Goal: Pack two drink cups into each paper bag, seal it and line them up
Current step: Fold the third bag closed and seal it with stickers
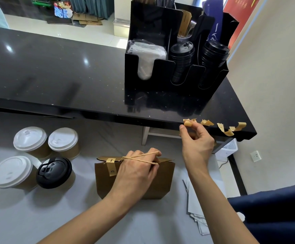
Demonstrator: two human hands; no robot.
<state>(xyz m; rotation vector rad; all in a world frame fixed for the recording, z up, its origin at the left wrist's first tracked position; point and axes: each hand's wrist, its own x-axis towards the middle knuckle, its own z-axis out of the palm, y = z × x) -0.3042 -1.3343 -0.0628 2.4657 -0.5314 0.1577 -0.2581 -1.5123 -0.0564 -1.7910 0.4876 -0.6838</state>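
1. Under the left hand (136, 170) stands the folded brown paper bag (106, 184), its fingers curled round the top edge and twine handle (139, 156); one tan sticker (111, 166) already seals the fold.
2. Up at the black counter's edge (160, 121), the right hand (197, 143) pinches a tan sticker strip (187, 123); more strips (231, 128) hang further right.
3. Peel slowly, keep the fold pinned, then press the strip flat across the right side.
4. Left of the holding hand, four lidded paper cups (46, 157) wait on the pale grey table (37, 217).
5. Beyond the reaching hand sits a black lid organiser (160, 76); a cream wall (275, 85) rises at right.
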